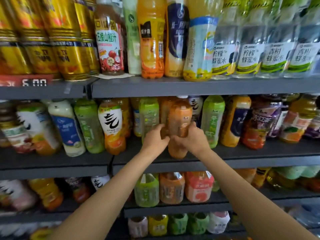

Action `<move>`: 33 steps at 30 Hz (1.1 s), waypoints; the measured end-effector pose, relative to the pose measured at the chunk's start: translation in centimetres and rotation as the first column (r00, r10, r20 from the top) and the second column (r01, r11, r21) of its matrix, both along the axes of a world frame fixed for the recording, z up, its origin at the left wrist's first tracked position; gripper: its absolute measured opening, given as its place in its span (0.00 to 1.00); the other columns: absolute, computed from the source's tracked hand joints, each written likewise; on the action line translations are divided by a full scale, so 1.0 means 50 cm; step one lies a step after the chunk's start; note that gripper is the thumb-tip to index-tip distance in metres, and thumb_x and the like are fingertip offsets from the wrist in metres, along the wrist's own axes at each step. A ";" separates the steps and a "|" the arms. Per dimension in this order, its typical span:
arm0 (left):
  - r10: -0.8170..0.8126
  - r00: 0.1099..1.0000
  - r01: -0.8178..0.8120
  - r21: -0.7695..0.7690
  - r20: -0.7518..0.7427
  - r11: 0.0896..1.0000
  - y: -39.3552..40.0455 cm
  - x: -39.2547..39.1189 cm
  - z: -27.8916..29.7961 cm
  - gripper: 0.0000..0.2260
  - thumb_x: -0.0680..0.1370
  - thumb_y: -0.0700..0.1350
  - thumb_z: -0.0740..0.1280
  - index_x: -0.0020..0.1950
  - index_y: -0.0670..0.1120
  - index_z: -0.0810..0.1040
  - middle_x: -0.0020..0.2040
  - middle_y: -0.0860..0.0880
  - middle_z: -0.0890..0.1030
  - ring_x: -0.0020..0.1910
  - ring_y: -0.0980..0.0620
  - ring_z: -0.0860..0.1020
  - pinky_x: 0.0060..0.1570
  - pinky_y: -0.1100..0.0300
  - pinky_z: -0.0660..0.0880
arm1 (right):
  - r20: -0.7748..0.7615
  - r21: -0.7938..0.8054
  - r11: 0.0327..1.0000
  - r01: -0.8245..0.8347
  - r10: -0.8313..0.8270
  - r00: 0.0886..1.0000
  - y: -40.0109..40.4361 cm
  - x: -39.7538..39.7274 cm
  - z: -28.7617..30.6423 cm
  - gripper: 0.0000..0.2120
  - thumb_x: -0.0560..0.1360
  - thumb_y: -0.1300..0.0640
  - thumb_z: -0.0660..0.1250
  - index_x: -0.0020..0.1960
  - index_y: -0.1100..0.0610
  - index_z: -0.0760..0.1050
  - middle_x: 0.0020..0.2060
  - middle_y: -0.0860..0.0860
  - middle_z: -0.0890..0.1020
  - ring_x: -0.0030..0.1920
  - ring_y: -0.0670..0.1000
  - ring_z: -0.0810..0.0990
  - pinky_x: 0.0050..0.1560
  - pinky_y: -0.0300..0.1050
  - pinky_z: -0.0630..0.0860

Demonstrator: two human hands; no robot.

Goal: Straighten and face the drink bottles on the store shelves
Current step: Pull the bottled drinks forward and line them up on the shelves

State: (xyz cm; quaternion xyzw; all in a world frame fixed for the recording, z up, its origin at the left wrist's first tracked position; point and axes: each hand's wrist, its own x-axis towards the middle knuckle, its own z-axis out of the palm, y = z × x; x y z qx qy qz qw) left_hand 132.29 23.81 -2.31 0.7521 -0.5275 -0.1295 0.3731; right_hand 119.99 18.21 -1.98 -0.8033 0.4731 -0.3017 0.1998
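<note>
Grey metal middle shelf carries blurred bottles, its label text unreadable. At its front edge stands an orange-brown plastic tea bottle, upright, cap hidden above. Green-labelled bottles crowd just beside. Left hand and right hand both grip its lower body, fingers curled.

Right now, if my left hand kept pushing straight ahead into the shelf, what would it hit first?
Your left hand already grips the orange-brown tea bottle with the right hand. Pushed further, it would probably meet the green-labelled bottle just behind and to its left, though depth is hard to judge here.
</note>
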 end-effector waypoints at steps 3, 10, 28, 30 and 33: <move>0.067 0.998 -0.068 -0.025 -0.008 0.997 0.018 0.003 -0.005 0.22 0.78 0.42 0.64 0.72 0.48 0.66 0.68 0.47 0.72 0.66 0.48 0.71 0.64 0.55 0.69 | -0.009 0.024 1.000 0.013 -0.012 1.000 -0.005 0.021 -0.003 0.30 0.71 0.46 0.72 0.61 0.64 0.64 0.57 0.61 0.77 0.57 0.61 0.77 0.52 0.51 0.73; 0.156 0.970 -0.169 0.056 0.189 0.984 0.072 0.002 -0.054 0.22 0.79 0.45 0.62 0.72 0.48 0.63 0.70 0.46 0.64 0.68 0.44 0.64 0.64 0.53 0.67 | 0.072 0.036 0.997 0.072 -0.074 0.995 0.008 0.043 -0.027 0.32 0.72 0.51 0.72 0.66 0.64 0.60 0.63 0.62 0.69 0.61 0.63 0.72 0.55 0.54 0.71; 0.438 0.889 -0.403 -0.226 0.132 0.887 0.431 0.359 -0.021 0.15 0.75 0.38 0.65 0.62 0.40 0.70 0.59 0.42 0.71 0.59 0.42 0.71 0.57 0.48 0.69 | 0.245 -0.424 0.850 -0.313 0.441 0.864 0.352 0.433 0.029 0.08 0.73 0.65 0.63 0.52 0.62 0.73 0.50 0.58 0.75 0.43 0.59 0.77 0.38 0.46 0.69; 0.503 0.858 -0.485 -0.161 0.105 0.860 0.510 0.454 -0.020 0.16 0.76 0.41 0.65 0.63 0.40 0.68 0.59 0.42 0.70 0.58 0.43 0.71 0.57 0.49 0.70 | 0.195 -0.372 0.842 -0.391 0.482 0.854 0.424 0.538 0.017 0.08 0.74 0.63 0.63 0.52 0.63 0.73 0.49 0.58 0.76 0.46 0.59 0.77 0.39 0.47 0.69; 0.558 0.825 -0.551 -0.094 0.090 0.829 0.619 0.589 -0.028 0.17 0.77 0.40 0.65 0.64 0.40 0.67 0.60 0.42 0.70 0.60 0.43 0.72 0.57 0.54 0.69 | 0.144 -0.201 0.835 -0.513 0.543 0.827 0.518 0.679 -0.018 0.09 0.75 0.60 0.64 0.55 0.61 0.72 0.50 0.57 0.77 0.51 0.57 0.77 0.44 0.47 0.70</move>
